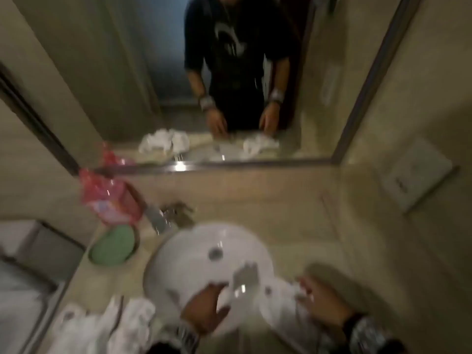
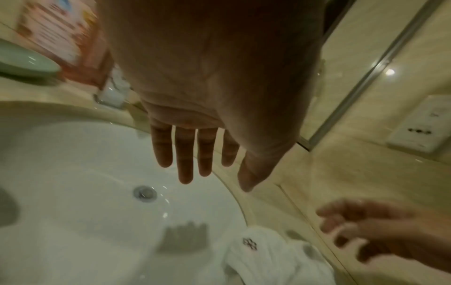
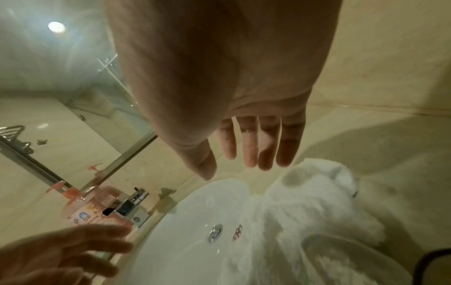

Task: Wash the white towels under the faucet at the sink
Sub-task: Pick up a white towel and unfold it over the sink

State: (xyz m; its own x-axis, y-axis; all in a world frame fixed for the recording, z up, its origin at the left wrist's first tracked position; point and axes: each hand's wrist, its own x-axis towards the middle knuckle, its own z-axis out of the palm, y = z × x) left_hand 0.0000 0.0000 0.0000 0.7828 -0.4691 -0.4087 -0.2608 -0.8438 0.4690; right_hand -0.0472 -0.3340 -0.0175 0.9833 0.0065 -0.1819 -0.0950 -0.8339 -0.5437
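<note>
Hands hover over a round white sink basin [image 1: 184,254] set in a beige stone counter [image 1: 293,213], seen blurred from the head camera. The left hand [image 1: 204,306] sits at the bottom centre of that frame above the near rim of the basin, fingers [image 2: 184,154] straight and spread, holding nothing. The right hand [image 1: 323,300] is at the lower right, fingers [image 3: 251,142] likewise extended and slightly apart, gripping nothing; it hangs just above a white towel [image 1: 283,306] that drapes over the basin's right edge and partly into the bowl. Whether the fingertips touch the cloth cannot be told. In the left wrist view this towel [image 2: 268,258] shows a small dark emblem and lies at the bottom centre. A second heap of white towels [image 1: 112,325] lies on the counter at the lower left of the head frame, left of the basin.

The drain [image 1: 215,252] shows in the middle of the bowl. The chrome faucet [image 1: 163,215] stands behind the basin toward the upper left of it, beside a pink soap bottle [image 1: 112,200] and a green soap dish [image 1: 113,247]. A wall mirror [image 1: 178,72] fills the upper part of the head frame, and a white wall socket plate [image 1: 416,175] is at the right.
</note>
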